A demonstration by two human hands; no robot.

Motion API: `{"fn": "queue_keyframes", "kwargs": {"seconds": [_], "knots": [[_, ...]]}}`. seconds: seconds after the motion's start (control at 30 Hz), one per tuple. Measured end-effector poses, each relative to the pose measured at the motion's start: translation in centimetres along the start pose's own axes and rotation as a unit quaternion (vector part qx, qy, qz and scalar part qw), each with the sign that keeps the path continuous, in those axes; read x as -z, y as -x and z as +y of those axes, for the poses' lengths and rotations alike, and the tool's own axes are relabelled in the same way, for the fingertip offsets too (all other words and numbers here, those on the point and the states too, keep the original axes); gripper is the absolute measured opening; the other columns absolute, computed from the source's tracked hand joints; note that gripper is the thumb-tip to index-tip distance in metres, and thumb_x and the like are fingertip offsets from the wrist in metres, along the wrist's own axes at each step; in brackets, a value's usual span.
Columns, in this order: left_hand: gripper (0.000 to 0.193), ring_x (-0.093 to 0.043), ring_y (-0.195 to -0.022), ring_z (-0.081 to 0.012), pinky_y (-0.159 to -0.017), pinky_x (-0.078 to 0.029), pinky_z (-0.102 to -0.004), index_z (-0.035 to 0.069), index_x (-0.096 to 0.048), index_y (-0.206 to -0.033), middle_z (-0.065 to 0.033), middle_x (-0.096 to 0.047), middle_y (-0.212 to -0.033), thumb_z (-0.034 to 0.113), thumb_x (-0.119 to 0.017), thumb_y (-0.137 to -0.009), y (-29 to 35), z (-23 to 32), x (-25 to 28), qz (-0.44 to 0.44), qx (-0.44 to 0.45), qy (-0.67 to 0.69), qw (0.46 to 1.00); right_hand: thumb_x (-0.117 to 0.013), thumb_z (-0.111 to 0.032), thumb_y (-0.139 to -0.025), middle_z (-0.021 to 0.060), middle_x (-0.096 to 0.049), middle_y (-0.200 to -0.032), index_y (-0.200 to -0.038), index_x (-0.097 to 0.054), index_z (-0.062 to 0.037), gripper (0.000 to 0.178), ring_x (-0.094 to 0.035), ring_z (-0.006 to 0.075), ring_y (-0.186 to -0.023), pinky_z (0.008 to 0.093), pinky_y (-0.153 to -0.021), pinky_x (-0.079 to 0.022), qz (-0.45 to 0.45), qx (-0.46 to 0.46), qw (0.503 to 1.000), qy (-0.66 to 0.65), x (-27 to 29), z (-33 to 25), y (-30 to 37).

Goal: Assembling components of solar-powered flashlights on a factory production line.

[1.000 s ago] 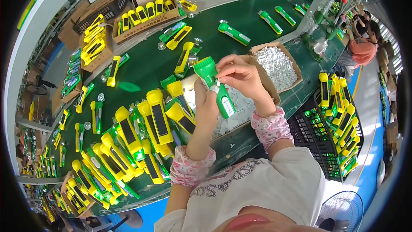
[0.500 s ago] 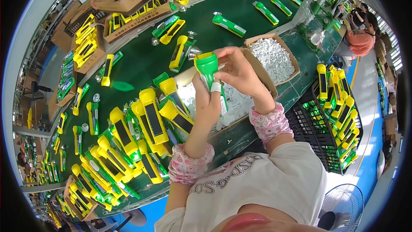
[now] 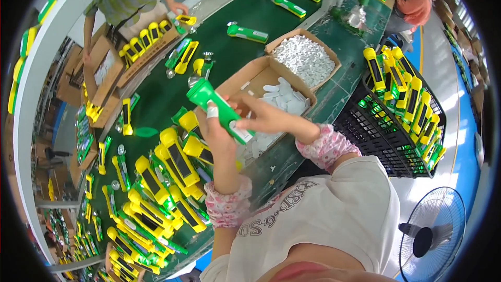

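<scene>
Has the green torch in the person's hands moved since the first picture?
Yes: the torch has shifted left against the box of pale strips. It was in front of the strips; now it is toward the box's left side.

The left camera of a head-worn fisheye pair looks down at close range on left hand (image 3: 216,133), right hand (image 3: 263,115) and bench (image 3: 342,81).
</scene>
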State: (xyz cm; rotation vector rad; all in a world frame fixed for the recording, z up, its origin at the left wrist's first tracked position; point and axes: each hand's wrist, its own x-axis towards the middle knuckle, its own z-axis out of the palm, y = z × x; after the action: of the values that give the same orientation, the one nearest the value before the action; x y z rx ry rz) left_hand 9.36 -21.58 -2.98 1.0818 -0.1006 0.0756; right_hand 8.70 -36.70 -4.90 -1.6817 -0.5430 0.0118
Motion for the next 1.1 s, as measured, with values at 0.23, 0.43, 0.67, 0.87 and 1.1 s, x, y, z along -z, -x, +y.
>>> {"fn": "queue_keyframes", "kwargs": {"seconds": [0.23,0.43,0.67,0.87,1.1], "knots": [[0.025,-0.063,-0.073,-0.0185,-0.064,-0.054,-0.0312,0.003,-0.046,-0.118,-0.014,-0.063,-0.099,0.022,-0.045,-0.101,0.2,-0.3,-1.7,-0.024,-0.003,0.031,0.999,-0.071,-0.012,-0.089,0.0142,-0.053,-0.119,-0.149,-0.017,-0.0002,0.081,-0.056,0.0186,-0.106,0.0334,-0.087,-0.049,-0.043,-0.1,0.991,-0.077,-0.5,-0.5,3.6],[0.045,-0.062,-0.099,-0.0219,-0.085,-0.052,-0.0345,0.001,-0.039,-0.131,-0.0148,-0.055,-0.124,0.035,-0.047,-0.103,-0.8,-1.4,0.3,-0.022,0.023,-0.017,0.999,-0.069,-0.011,-0.09,0.0068,-0.057,-0.1,-0.15,-0.024,-0.0072,0.075,-0.058,0.0117,-0.083,0.0275,-0.068,-0.049,-0.056,-0.084,0.995,0.011,0.2,-0.5,1.5],[0.061,-0.045,-0.124,-0.0442,-0.104,-0.038,-0.0444,-0.002,-0.037,-0.14,-0.0293,-0.044,-0.135,0.03,-0.057,-0.091,0.1,-7.7,0.3,0.016,-0.179,-0.336,0.924,-0.062,-0.018,-0.094,0.0043,-0.055,-0.075,-0.139,-0.045,-0.0075,0.049,-0.051,0.0075,-0.056,0.0226,-0.048,-0.042,0.079,-0.026,0.967,0.241,10.5,8.3,-11.9],[0.061,-0.048,-0.123,-0.0425,-0.107,-0.037,-0.0456,-0.003,-0.044,-0.134,-0.0251,-0.05,-0.13,0.016,-0.063,-0.08,2.8,-7.7,1.1,-0.25,-0.005,-0.56,0.79,-0.054,-0.039,-0.096,0.0275,-0.065,-0.111,-0.126,-0.051,-0.0017,0.048,-0.064,0.0412,-0.101,0.0521,-0.085,-0.05,-0.019,-0.173,0.853,0.493,13.3,19.4,-19.2],[0.046,-0.053,-0.119,-0.03,-0.101,-0.043,-0.0405,-0.002,-0.05,-0.129,-0.0177,-0.054,-0.125,0.02,-0.063,-0.091,8.9,-2.2,3.6,-0.241,-0.117,-0.348,0.898,-0.051,-0.045,-0.095,0.0242,-0.068,-0.108,-0.139,-0.041,0.0017,0.065,-0.067,0.0352,-0.103,0.0467,-0.083,-0.054,-0.187,-0.236,0.684,0.664,13.4,16.5,-21.0]]}}
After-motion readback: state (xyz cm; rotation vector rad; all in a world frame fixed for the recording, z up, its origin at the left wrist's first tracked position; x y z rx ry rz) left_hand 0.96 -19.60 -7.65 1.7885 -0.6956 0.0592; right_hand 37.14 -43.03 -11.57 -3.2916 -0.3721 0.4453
